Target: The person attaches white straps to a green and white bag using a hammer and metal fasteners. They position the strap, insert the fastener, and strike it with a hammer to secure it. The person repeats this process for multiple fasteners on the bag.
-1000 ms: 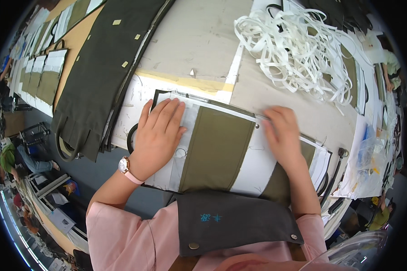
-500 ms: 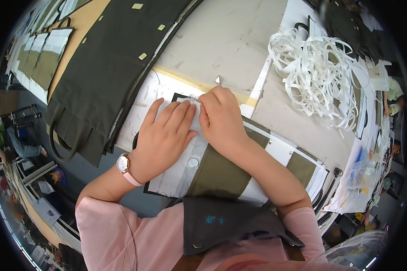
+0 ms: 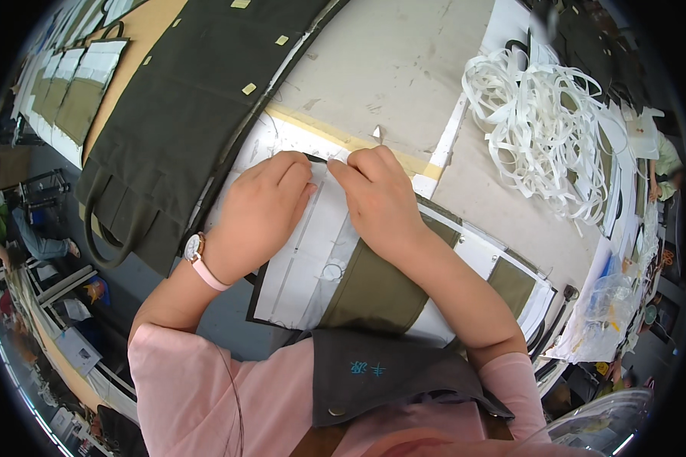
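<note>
Grey and scuffed, the worktop (image 3: 404, 68) runs off crowded on every side, and the olive and white fabric panel (image 3: 366, 282) lying square in front of the person is the thing to steer by. Both hands sit at its far left corner. The left hand (image 3: 263, 213), a pink-strapped watch (image 3: 196, 251) on its wrist, lies flat and open on the white part, fingers spread and pointing away from the body, pressing rather than gripping. The right hand (image 3: 381, 202) comes in from the panel's right, its forearm crossing the olive stripe, and its thumb and forefinger pinch at the panel's far edge, just beside the left fingertips; whether a loose strip is caught between them I cannot tell.

The panel's long axis runs from that corner down and away to the right, so most of it stretches to the right of the hands, under the right forearm. The pinched corner lies at both sets of fingertips, the right hand having the actual hold.

Left of the panel, dark green fabric (image 3: 168, 129) with loop handles hangs over the worktop's edge. Beyond the panel, to the right, a tangle of white tape (image 3: 549, 129) is heaped.
</note>
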`<state>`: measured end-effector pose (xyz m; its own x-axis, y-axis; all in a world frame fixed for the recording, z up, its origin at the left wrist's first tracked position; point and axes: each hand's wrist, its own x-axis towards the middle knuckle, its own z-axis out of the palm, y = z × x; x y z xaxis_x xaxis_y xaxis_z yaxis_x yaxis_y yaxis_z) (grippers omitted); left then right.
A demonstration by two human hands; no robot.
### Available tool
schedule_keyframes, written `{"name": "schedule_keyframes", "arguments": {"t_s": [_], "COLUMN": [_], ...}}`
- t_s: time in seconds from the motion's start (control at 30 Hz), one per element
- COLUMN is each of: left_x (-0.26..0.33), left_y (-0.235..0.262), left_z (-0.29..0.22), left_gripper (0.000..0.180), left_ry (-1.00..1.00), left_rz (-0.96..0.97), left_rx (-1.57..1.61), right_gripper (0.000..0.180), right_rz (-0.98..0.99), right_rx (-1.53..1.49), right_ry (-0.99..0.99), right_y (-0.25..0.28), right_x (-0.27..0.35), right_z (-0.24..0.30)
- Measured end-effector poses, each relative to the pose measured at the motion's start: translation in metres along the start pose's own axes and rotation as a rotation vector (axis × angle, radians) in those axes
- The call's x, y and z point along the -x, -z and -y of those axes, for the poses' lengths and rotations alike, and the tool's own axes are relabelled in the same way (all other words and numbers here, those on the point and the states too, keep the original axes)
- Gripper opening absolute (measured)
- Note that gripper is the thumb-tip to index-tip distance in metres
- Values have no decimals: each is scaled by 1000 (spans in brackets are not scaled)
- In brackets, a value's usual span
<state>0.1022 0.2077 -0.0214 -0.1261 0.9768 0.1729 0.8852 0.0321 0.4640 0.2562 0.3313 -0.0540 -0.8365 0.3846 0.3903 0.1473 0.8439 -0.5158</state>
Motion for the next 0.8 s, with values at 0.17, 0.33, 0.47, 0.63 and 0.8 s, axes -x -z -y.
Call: {"name": "schedule_keyframes", "arguments": {"t_s": [0.17, 0.33, 0.47, 0.63, 0.8], "left_x": [-6, -9, -9, -9, -10], "left_y": [7, 6, 6, 7, 8], "left_z": [6, 7, 8, 10, 7], "left_gripper": [26, 34, 29, 29, 33], "left_ry": [44, -16, -53, -67, -33], "left_rz": [32, 12, 27, 45, 90], "left_rx": [45, 56, 0, -30, 18], "right_gripper": [28, 29, 29, 29, 25], "right_rz": [8, 43, 53, 71, 59], "right_rx": [37, 54, 72, 113, 187], "right_ry": [15, 3, 11, 71, 129], "right_y": [0, 2, 1, 2, 2], "right_x": [-1, -2, -1, -3, -3], "right_z": [1, 2, 2, 3, 2]}}
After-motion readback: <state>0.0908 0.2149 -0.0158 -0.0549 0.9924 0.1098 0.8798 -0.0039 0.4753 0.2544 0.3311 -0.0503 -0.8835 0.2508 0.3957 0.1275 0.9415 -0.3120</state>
